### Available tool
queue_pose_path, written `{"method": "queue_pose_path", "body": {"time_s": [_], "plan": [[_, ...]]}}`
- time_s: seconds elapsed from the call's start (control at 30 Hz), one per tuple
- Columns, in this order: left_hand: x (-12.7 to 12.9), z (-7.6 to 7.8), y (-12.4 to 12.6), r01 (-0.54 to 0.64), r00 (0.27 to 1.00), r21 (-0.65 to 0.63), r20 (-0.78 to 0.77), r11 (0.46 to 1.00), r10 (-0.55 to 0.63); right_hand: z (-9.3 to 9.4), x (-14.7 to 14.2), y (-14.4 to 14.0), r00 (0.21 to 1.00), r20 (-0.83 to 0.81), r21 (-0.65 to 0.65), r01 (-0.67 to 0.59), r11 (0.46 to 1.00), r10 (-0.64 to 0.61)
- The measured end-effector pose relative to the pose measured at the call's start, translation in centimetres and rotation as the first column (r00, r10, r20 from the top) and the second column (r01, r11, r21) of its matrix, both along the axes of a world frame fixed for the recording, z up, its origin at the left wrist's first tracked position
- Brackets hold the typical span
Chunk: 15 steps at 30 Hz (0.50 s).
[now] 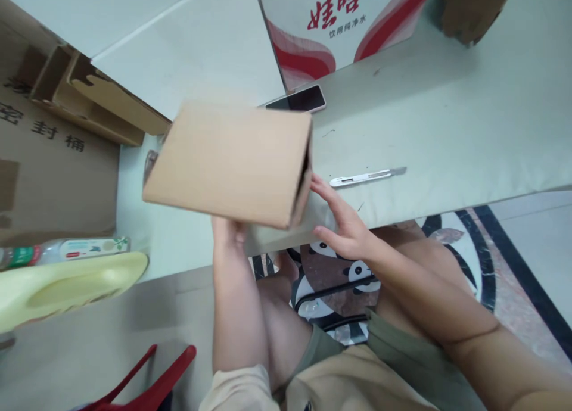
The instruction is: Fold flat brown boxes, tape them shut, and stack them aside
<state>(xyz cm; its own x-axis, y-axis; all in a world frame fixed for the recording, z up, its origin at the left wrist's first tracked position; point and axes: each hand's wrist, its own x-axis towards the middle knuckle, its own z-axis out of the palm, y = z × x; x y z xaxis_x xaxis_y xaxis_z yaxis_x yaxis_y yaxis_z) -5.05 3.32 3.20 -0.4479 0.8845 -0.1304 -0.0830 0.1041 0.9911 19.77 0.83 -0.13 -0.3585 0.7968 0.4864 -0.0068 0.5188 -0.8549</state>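
A brown cardboard box [232,161] is tilted above the table, its broad side towards me and its narrow right end showing a dark gap along a flap. My left hand [229,229] grips it from beneath; the box covers most of those fingers. At the right end, my right hand [344,220] has its thumb and fingers spread, with the fingertips at the flap; whether they press on it I cannot tell. A scalpel-like knife [367,177] with a white handle lies on the table to the right of this hand.
A phone [297,100] lies behind the box, before a white and red carton [339,36]. Brown cartons [67,178] stand at the left, near a plastic bottle [67,251] and a pale yellow object [75,286]. The table's front edge runs before my knees.
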Motion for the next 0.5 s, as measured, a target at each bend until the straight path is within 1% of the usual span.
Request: {"method": "queue_pose_path", "body": {"time_s": [0.07,0.1,0.13,0.23,0.3,0.43,0.5], "plan": [[1.4,0.0,0.2,-0.073,0.994,-0.125,0.076,0.989,0.082,0.4,0.4,0.2,0.998,0.057,0.062,0.03,0.998,-0.034],[1.8,-0.1,0.2,-0.075,0.991,-0.167,0.1,0.983,0.093,0.6,0.7,0.4,0.997,0.064,0.085,0.045,0.995,-0.051],[2.0,-0.1,0.1,-0.046,0.991,-0.183,0.112,0.982,0.067,0.6,0.9,0.5,0.996,0.06,0.101,0.059,0.993,-0.066],[2.1,-0.1,-0.4,0.124,0.983,-0.141,0.152,0.982,-0.102,0.6,1.6,0.9,0.995,0.018,0.101,0.096,0.99,-0.098],[2.1,0.1,-0.9,0.258,0.961,-0.163,0.147,0.952,-0.235,0.5,1.7,1.0,0.993,0.0,0.074,0.116,0.991,-0.116],[2.4,0.6,-1.7,0.434,0.901,-0.287,0.132,0.854,-0.414,0.6,2.0,0.9,0.99,-0.014,0.017,0.144,0.989,-0.144],[2.4,0.8,-2.0,0.526,0.848,-0.353,0.161,0.773,-0.504,0.8,2.2,0.8,0.984,-0.024,-0.004,0.178,0.984,-0.178]]}}
